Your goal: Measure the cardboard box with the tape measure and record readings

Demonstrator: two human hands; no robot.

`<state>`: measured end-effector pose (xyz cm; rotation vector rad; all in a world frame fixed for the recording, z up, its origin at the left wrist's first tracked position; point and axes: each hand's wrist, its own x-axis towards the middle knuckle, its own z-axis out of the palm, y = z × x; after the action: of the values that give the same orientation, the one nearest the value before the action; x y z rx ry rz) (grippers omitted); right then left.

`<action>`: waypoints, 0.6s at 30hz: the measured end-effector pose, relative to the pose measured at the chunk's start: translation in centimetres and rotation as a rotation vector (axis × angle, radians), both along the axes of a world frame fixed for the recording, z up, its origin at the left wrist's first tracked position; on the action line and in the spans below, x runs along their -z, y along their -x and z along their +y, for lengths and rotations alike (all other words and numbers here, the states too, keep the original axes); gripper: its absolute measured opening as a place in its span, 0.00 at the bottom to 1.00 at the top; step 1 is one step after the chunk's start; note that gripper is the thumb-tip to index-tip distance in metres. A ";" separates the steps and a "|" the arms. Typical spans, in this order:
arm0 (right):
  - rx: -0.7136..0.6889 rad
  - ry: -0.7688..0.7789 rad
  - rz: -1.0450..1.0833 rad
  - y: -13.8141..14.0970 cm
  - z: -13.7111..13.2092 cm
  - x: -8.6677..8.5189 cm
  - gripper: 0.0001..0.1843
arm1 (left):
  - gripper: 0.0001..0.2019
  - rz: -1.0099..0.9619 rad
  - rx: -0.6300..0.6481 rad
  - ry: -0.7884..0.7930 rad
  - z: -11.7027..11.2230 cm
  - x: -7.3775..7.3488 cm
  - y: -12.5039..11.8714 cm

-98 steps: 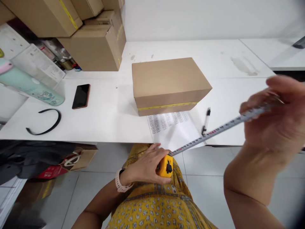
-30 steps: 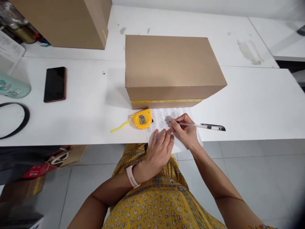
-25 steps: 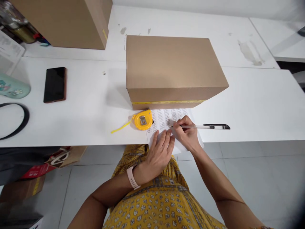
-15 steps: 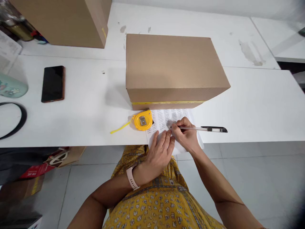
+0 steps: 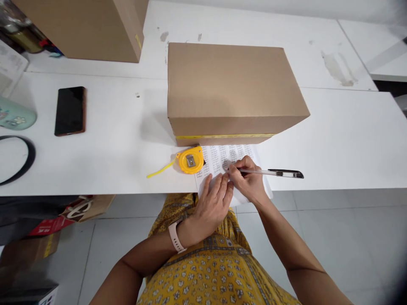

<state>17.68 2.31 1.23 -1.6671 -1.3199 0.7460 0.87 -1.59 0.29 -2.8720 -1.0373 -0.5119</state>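
Observation:
My right hand (image 5: 248, 180) is closed around a clear pen (image 5: 273, 172) with a black cap end, its tip on a printed sheet of paper (image 5: 219, 159) that hangs over the table's front edge. My left hand (image 5: 212, 202) lies flat on the sheet's lower part, fingers stretched out, a pale watch on the wrist. A yellow tape measure (image 5: 190, 159) rests just left of the sheet, its tape retracted and a yellow strap trailing left. Right behind the sheet stands a closed brown cardboard box (image 5: 232, 87) with a yellow tape line along its front.
A black phone (image 5: 70, 110) lies at the left of the white table (image 5: 333, 140), beside a black band (image 5: 19, 163) and a mint bottle (image 5: 14, 116). A large cardboard box (image 5: 82, 25) stands at the back left. Bags and boxes sit on the floor (image 5: 333, 237) under the table.
Earlier both hands stretched the tape measure out below the table edge. Since then the tape measure has been set down, and my right hand's pen shifts slightly on the sheet.

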 end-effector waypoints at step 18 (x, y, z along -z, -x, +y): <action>0.048 -0.017 0.083 -0.1 0.0 0.1 0.13 | 0.23 0.016 0.006 -0.008 0.2 0.0 0.1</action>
<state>17.78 2.34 1.09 -1.6318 -1.2206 0.7657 0.81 -1.43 0.27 -2.8684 -1.0222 -0.4914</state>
